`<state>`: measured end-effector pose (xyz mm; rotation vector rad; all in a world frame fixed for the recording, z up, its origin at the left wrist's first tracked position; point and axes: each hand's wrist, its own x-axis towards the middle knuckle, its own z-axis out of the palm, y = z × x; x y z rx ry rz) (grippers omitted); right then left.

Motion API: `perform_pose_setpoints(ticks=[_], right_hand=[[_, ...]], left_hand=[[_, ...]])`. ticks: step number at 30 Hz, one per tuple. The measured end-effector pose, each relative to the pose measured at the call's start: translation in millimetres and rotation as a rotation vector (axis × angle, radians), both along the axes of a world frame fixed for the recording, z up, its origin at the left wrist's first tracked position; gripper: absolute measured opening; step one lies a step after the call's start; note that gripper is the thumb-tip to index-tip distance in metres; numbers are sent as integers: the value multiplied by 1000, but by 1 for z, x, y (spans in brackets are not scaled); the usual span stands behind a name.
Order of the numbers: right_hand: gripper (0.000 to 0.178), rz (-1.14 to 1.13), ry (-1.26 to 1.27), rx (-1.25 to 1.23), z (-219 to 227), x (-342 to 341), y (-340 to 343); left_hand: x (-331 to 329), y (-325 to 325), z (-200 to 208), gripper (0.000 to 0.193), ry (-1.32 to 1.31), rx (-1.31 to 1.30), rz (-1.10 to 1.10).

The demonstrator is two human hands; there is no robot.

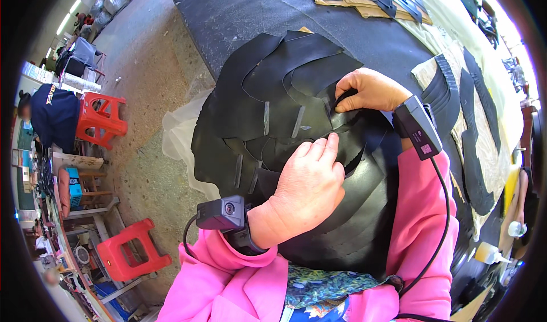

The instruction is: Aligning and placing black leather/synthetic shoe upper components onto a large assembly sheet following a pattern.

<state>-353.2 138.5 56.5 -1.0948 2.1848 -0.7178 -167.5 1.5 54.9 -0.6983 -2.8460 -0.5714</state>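
Right hand: its thumb and forefinger pinch the edge of a black leather-like panel (344,96) on the pile's right side; the right hand (373,90) is the farther one.
Left hand: the left hand (310,174) lies unclenched, fingertips resting on the pile, gripping nothing visible.
Black pile: overlapping curved pieces (265,74) directly before the person, narrow grey strips (266,118) on top.
Good handling: light, flat left-hand pressure should suit, lifting only the pinched edge so neighbouring pieces stay put.
Edges: the pile reaches left past the line of the dark table's (231,11) edge; its support is hidden.
Room: likely easiest farward; rightward, black cutouts (472,145) and a wrist-camera cable (447,208) limit movement.
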Motion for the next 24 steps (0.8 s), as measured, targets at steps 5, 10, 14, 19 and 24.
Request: perform_pose_setpoints(ticks=[5,10,14,19,24], right_hand=[[25,-3,38,3,0,0,1],[25,5,51,9,1,1,0],[24,7,73,29,2,2,-1],[21,-1,136,-18,-2,4,-5],[19,9,239,-82,-8,4,-4]], left_hand=[[-2,1,0,17,15,-15,-1],[-4,2,-2,16,74,-97,15],[-6,4,-6,16,65,-121,41],[-7,3,-8,16,55,-129,31],[-5,10,-8,17,51,-171,49]])
